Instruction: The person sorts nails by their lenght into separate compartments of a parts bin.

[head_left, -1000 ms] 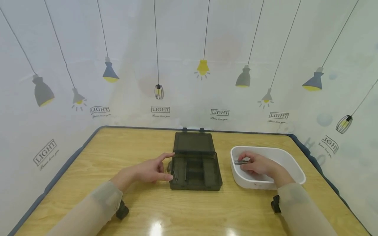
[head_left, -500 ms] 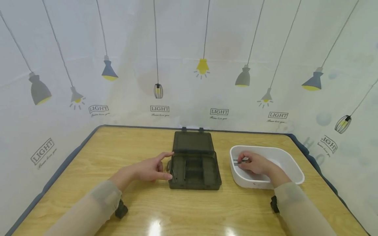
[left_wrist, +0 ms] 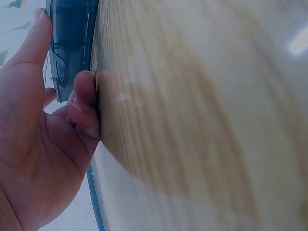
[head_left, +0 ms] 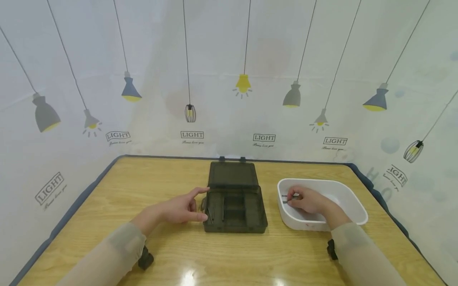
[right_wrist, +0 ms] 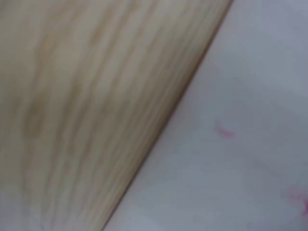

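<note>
A dark translucent plastic case lies with its lid folded back, and a few thin dark metal rods rest in its left compartments. Beside its left wall is my left hand, index finger and thumb stretched to the back and front of that side, apparently touching it. In the left wrist view this hand's other fingers are bent near the case edge. My right hand reaches into a white tray, its thumb and fingertips pinching at thin metal rods by the left wall. Its fingertips partly hide them.
The case and tray stand side by side on a wooden table. A white curtain printed with lamps closes off the back and sides. Outside the tray, the right wrist view shows only its wall and the tabletop.
My right fingertips shift slightly in the tray, and less of the rods shows beyond them. My left hand stays beside the case. The head view drifts a little.
</note>
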`<state>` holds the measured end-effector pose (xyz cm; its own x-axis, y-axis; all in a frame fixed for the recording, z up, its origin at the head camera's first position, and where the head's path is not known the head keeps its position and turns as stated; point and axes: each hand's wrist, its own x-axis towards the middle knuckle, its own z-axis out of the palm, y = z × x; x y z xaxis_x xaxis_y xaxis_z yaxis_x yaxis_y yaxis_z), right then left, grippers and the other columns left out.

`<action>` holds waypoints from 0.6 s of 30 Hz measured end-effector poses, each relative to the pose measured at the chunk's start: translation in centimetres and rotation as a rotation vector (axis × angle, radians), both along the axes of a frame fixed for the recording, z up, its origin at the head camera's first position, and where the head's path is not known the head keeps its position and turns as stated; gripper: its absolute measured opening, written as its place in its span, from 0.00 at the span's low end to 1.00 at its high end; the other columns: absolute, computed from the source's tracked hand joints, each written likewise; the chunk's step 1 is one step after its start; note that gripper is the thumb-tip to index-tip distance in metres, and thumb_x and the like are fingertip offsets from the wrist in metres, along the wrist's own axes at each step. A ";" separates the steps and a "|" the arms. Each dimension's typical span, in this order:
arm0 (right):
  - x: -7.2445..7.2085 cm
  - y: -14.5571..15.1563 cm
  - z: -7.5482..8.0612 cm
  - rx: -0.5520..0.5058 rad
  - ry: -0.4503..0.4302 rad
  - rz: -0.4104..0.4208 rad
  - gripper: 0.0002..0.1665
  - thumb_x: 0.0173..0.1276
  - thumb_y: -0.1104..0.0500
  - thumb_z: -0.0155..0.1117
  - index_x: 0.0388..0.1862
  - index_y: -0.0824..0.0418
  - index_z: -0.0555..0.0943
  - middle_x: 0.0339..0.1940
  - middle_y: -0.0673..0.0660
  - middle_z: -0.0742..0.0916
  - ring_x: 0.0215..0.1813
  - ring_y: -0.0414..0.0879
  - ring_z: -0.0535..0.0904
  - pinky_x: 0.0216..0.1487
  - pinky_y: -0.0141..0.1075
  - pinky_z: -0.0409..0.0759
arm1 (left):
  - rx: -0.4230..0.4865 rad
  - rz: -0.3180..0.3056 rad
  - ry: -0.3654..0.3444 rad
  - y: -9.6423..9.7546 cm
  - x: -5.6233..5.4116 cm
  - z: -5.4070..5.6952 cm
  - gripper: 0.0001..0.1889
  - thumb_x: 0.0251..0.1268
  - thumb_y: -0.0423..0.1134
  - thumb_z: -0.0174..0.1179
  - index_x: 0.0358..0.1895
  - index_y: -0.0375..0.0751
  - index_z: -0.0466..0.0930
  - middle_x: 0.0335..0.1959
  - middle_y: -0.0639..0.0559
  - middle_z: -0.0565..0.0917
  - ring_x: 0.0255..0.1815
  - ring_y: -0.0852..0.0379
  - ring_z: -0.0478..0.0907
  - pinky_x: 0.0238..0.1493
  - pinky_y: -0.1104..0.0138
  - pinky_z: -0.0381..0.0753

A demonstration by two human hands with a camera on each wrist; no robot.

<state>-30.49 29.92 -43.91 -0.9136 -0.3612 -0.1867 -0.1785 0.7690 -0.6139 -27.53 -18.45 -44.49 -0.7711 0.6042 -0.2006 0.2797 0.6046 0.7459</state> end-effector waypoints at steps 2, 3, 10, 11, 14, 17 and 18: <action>0.0 -0.1 0.0 0.010 0.013 0.020 0.05 0.81 0.57 0.68 0.47 0.56 0.81 0.42 0.54 0.82 0.40 0.47 0.74 0.45 0.38 0.69 | 0.000 0.003 -0.003 -0.1 0.1 0.0 0.53 0.75 0.59 0.71 0.92 0.60 0.45 0.37 0.47 0.83 0.29 0.55 0.79 0.36 0.61 0.82; 0.0 -0.1 -0.1 0.016 0.022 0.032 0.05 0.81 0.57 0.68 0.47 0.56 0.81 0.41 0.54 0.81 0.40 0.47 0.74 0.44 0.38 0.69 | -0.002 0.005 -0.003 -0.1 0.1 -0.1 0.53 0.75 0.59 0.71 0.92 0.60 0.45 0.37 0.47 0.83 0.29 0.55 0.79 0.36 0.61 0.82; 0.2 -0.2 -0.1 0.030 0.059 0.032 0.04 0.81 0.59 0.68 0.47 0.56 0.80 0.32 0.52 0.78 0.36 0.47 0.72 0.42 0.38 0.69 | 0.000 0.000 -0.002 0.0 0.1 0.1 0.54 0.75 0.59 0.72 0.92 0.59 0.44 0.37 0.47 0.83 0.28 0.54 0.80 0.36 0.60 0.83; 0.2 -0.1 -0.2 0.036 0.067 0.036 0.04 0.81 0.59 0.69 0.47 0.56 0.80 0.32 0.51 0.78 0.36 0.47 0.72 0.41 0.38 0.69 | 0.003 -0.002 -0.003 0.1 0.0 0.1 0.54 0.75 0.59 0.71 0.92 0.58 0.44 0.37 0.47 0.83 0.28 0.54 0.80 0.36 0.60 0.83; 0.2 -0.1 -0.1 0.048 0.080 0.043 0.03 0.82 0.58 0.68 0.48 0.55 0.81 0.33 0.51 0.79 0.36 0.46 0.73 0.41 0.38 0.70 | 0.009 -0.005 -0.008 0.0 0.1 0.0 0.54 0.76 0.59 0.71 0.92 0.57 0.44 0.37 0.46 0.82 0.28 0.54 0.79 0.36 0.61 0.83; 0.2 0.1 0.1 0.059 0.089 0.029 0.02 0.82 0.58 0.67 0.49 0.53 0.81 0.35 0.51 0.82 0.37 0.46 0.75 0.42 0.39 0.72 | 0.008 0.000 -0.008 -0.1 0.1 -0.1 0.54 0.75 0.59 0.71 0.92 0.58 0.44 0.37 0.47 0.83 0.28 0.54 0.79 0.36 0.61 0.83; 0.3 0.3 0.2 0.062 0.096 0.026 0.02 0.83 0.58 0.66 0.49 0.53 0.81 0.35 0.52 0.82 0.37 0.46 0.75 0.41 0.39 0.72 | 0.007 0.002 -0.008 -0.1 0.1 -0.1 0.54 0.75 0.59 0.71 0.92 0.58 0.44 0.37 0.47 0.83 0.28 0.54 0.80 0.36 0.61 0.83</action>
